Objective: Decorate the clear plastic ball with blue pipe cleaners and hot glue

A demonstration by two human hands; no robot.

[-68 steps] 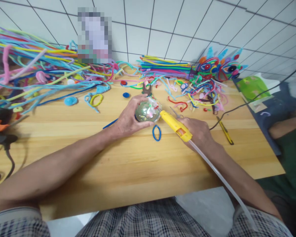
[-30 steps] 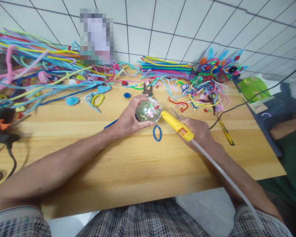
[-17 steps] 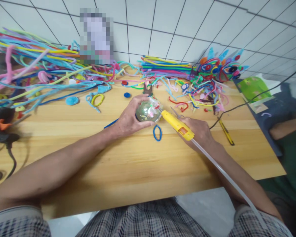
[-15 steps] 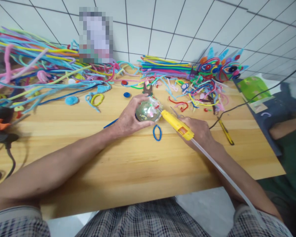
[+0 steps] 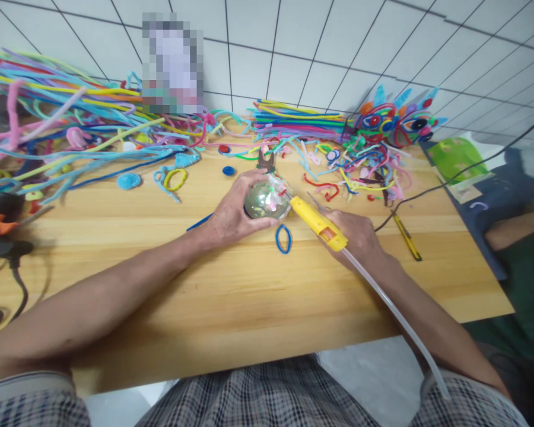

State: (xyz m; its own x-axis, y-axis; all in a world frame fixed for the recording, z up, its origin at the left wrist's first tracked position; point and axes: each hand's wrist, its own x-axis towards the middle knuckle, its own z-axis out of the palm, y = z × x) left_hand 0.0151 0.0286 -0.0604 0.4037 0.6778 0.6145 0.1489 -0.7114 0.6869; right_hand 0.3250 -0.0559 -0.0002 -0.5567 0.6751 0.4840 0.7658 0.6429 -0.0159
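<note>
The left hand (image 5: 231,216) is cupped around a clear plastic ball (image 5: 267,200) with small coloured bits inside, fingers and thumb closed on it so that it sits on the wooden table (image 5: 231,296) near the middle. The right hand (image 5: 358,237) is wrapped around a yellow glue gun (image 5: 318,223), whose nozzle end touches the right side of the ball; a long translucent glue stick (image 5: 391,314) runs back from the gun over the right forearm toward the lap. Just in front of the ball, between the two hands, a blue pipe-cleaner loop (image 5: 283,239) lies flat on the wood. Behind the ball stands a small brown-handled tool (image 5: 266,160), probably pliers, though it is too small to be sure. Loose pipe cleaners (image 5: 71,136) in many colours cover the far left of the table, a neat bundle of straight pipe cleaners (image 5: 298,118) lies along the tiled wall, and a colourful pipe-cleaner figure (image 5: 396,121) sits at the far right corner. A yellow utility knife (image 5: 406,235) lies right of the right hand, and another person's forearm (image 5: 516,228) rests beyond the table's right edge.
</note>
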